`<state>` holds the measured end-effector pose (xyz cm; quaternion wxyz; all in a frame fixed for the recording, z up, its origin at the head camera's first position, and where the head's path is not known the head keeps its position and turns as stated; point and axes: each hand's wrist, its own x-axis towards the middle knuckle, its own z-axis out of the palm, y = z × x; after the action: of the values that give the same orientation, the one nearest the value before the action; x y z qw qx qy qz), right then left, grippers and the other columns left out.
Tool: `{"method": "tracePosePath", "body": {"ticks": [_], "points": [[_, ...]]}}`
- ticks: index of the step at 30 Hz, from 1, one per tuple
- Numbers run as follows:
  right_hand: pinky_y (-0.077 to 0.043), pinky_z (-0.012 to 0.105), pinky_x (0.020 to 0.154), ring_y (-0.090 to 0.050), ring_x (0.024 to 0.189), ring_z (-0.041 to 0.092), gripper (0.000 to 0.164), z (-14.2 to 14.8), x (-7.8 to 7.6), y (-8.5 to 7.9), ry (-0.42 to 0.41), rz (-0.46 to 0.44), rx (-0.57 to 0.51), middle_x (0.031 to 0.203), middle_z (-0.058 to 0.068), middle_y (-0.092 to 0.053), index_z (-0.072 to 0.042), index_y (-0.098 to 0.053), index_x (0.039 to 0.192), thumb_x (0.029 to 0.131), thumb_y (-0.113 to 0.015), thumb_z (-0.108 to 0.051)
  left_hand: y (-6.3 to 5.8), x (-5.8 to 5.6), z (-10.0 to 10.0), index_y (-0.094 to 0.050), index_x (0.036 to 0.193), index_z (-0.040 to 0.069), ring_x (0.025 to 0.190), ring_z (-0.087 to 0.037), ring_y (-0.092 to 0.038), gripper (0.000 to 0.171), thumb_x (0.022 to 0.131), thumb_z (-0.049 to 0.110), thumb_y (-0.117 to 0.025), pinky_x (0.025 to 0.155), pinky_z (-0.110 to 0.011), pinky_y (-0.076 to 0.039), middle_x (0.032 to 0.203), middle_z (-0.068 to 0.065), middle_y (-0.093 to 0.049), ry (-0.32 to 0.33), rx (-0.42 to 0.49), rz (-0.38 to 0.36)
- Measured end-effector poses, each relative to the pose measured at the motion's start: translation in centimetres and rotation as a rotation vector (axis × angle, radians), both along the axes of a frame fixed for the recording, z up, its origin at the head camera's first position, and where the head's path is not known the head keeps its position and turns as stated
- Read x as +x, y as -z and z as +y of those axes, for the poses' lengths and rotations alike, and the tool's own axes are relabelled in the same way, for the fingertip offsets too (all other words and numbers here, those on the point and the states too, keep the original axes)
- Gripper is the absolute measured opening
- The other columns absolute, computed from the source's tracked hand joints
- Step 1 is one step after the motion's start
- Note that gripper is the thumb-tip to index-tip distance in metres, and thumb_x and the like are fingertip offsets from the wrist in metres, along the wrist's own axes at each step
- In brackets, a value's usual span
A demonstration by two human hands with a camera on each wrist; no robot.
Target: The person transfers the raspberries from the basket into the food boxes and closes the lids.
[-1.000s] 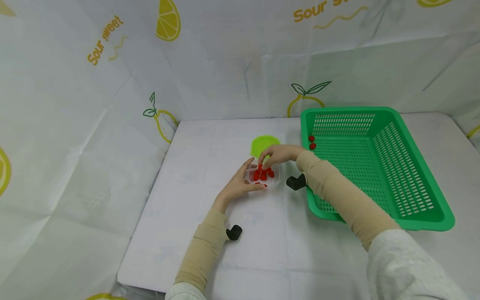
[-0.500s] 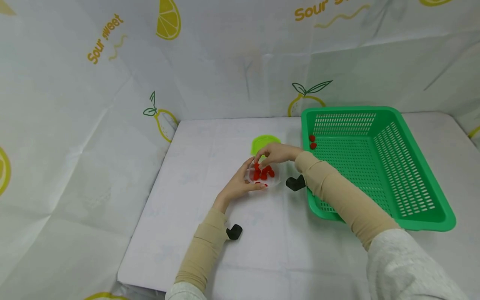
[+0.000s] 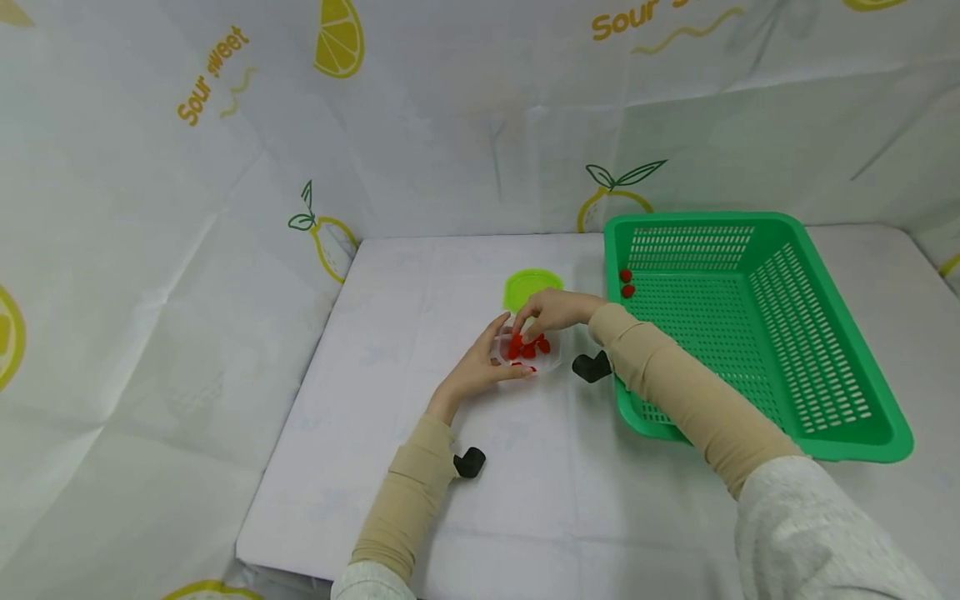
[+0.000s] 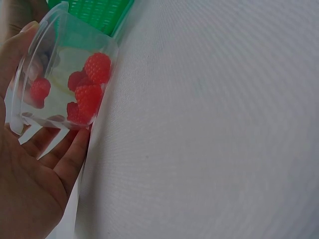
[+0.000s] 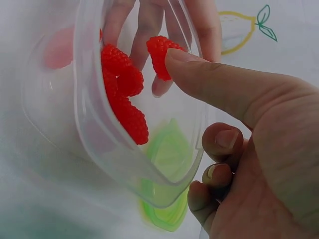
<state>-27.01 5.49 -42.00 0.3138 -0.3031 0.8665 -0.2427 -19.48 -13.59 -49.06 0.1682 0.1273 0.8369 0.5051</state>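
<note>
My left hand (image 3: 476, 367) grips a clear plastic container (image 4: 65, 30) on the table, thumb on the near side and fingers round the far side. Several red raspberries (image 4: 89, 97) lie on the container's bottom. My right hand (image 3: 551, 310) reaches in over the rim and pinches one raspberry (image 5: 159, 57) between thumb and finger. In the left wrist view that pinched raspberry (image 4: 40, 90) shows through the wall, above the others. Behind the container a yellow-green lid (image 3: 528, 285) lies on the table, partly covered by my right hand in the head view.
A large green basket (image 3: 813, 275) stands to the right, under my right forearm. Two raspberries (image 3: 627, 283) are inside it, by its left wall. A white cloth (image 3: 405, 317) covers the table, and a lemon-printed sheet (image 3: 450, 125) hangs behind.
My right hand has shifted slightly left over the container, then back a little and lower, with the pinched raspberry. My left hand keeps its grip on the container.
</note>
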Motion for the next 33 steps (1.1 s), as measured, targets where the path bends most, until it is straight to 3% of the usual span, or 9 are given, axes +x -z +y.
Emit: {"method": "tracePosePath", "body": {"ticks": [11, 23, 29, 33], "points": [[-0.04, 0.03, 0.083, -0.047, 0.101, 0.02, 0.024, -0.2, 0.1, 0.0, -0.03, 0.053, 0.037, 0.111, 0.007, -0.059, -0.017, -0.07, 0.11, 0.088, -0.061, -0.019, 0.1, -0.2, 0.2, -0.016, 0.145, 0.043, 0.132, -0.016, -0.036, 0.097, 0.07, 0.048, -0.077, 0.097, -0.037, -0.047, 0.152, 0.013, -0.023, -0.009, -0.007, -0.008], [-0.041, 0.026, 0.074, -0.049, 0.089, 0.018, 0.023, 0.1, 0.3, -0.5, -0.055, -0.016, -0.051, 0.102, 0.004, -0.062, -0.017, -0.07, 0.108, 0.087, -0.061, -0.019, 0.1, 0.0, 0.0, -0.016, 0.146, 0.04, 0.134, -0.016, -0.034, 0.097, 0.071, 0.047, -0.077, 0.098, -0.04, -0.045, 0.152, 0.012, -0.024, -0.007, 0.01, -0.008], [-0.043, 0.036, 0.089, -0.049, 0.106, 0.021, 0.028, 0.4, 0.2, -0.8, 0.006, -0.088, -0.018, 0.123, 0.007, -0.059, -0.017, -0.066, 0.116, 0.089, -0.059, -0.022, 0.2, 0.0, 0.0, -0.015, 0.146, 0.041, 0.134, -0.016, -0.033, 0.097, 0.071, 0.046, -0.077, 0.099, -0.04, -0.045, 0.152, 0.012, -0.023, -0.003, 0.01, -0.018], [-0.041, 0.043, 0.095, -0.045, 0.113, 0.026, 0.03, 0.8, 0.2, -1.5, 0.043, -0.095, -0.034, 0.127, 0.009, -0.055, -0.018, -0.064, 0.118, 0.089, -0.06, -0.025, 0.2, -0.1, 0.0, -0.013, 0.147, 0.038, 0.135, -0.016, -0.032, 0.096, 0.074, 0.041, -0.076, 0.099, -0.041, -0.044, 0.15, 0.009, -0.028, 0.011, 0.029, -0.037]]}}
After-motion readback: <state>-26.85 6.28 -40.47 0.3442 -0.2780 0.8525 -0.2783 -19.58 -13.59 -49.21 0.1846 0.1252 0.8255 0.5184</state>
